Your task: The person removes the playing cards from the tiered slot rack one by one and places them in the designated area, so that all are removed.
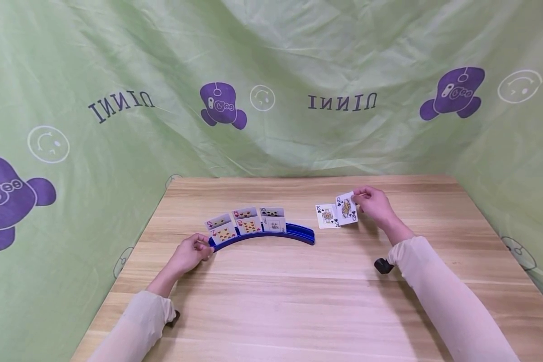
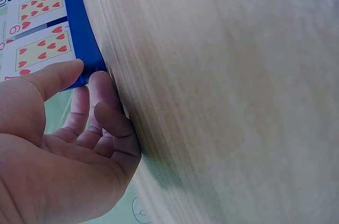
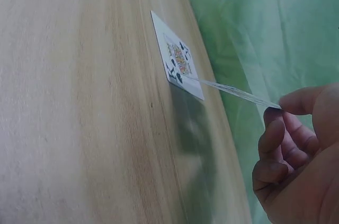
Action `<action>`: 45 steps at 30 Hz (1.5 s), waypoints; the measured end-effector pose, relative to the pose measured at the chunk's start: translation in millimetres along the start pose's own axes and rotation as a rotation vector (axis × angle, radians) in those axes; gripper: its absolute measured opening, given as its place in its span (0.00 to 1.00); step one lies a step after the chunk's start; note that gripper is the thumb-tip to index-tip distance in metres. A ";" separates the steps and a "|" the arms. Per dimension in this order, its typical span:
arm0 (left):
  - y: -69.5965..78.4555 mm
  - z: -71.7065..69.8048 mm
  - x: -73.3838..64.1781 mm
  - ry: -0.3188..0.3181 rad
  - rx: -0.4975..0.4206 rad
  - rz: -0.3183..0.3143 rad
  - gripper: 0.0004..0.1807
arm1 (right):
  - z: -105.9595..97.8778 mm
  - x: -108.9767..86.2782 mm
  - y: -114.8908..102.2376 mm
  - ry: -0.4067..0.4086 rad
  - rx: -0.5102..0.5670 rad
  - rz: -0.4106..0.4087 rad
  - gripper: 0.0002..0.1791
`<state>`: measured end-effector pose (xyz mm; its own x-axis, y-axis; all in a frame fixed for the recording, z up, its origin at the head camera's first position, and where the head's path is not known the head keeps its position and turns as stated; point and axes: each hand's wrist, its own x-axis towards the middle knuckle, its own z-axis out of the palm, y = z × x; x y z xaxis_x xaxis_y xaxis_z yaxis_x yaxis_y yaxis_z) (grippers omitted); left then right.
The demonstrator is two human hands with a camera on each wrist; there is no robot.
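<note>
A curved blue card holder (image 1: 302, 233) stands on the table with two rows of playing cards in its left and middle part. The front row shows a seven of hearts (image 1: 223, 234), a nine of hearts (image 1: 250, 225) and a jack-like card (image 1: 274, 224). My left hand (image 1: 191, 253) pinches the holder's left end, thumb on the near side in the left wrist view. Farther right, my right hand (image 1: 374, 206) pinches a black queen card (image 1: 346, 209) by its upper right edge, tilted up. The queen, edge-on in the right wrist view, overlaps a black king card (image 1: 327, 215) on the table.
Behind the cards from the front row stand a five (image 1: 218, 220), an eight (image 1: 244, 213) and a ten (image 1: 271, 212). The wooden table (image 1: 271, 301) meets a green printed cloth (image 1: 271, 146) at its back and sides.
</note>
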<state>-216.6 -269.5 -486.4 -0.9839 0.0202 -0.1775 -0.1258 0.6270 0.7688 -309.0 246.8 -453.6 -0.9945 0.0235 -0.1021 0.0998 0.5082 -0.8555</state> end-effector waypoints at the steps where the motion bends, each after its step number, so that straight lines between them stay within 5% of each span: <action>1: 0.0 0.1 0.2 0.001 -0.003 -0.006 0.16 | -0.1 1.2 1.7 0.003 -0.001 0.001 0.20; 33: 0.1 0.4 0.5 0.002 0.002 -0.015 0.15 | -7.3 6.7 22.6 -0.066 -0.207 0.099 0.21; 45: -0.9 0.5 0.4 0.003 0.011 -0.014 0.15 | -7.6 4.7 20.8 -0.074 -0.157 0.105 0.19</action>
<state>-216.9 -269.7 -487.4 -0.9824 0.0086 -0.1864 -0.1386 0.6354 0.7596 -311.8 264.0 -468.0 -0.9734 0.0233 -0.2280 0.1906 0.6347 -0.7489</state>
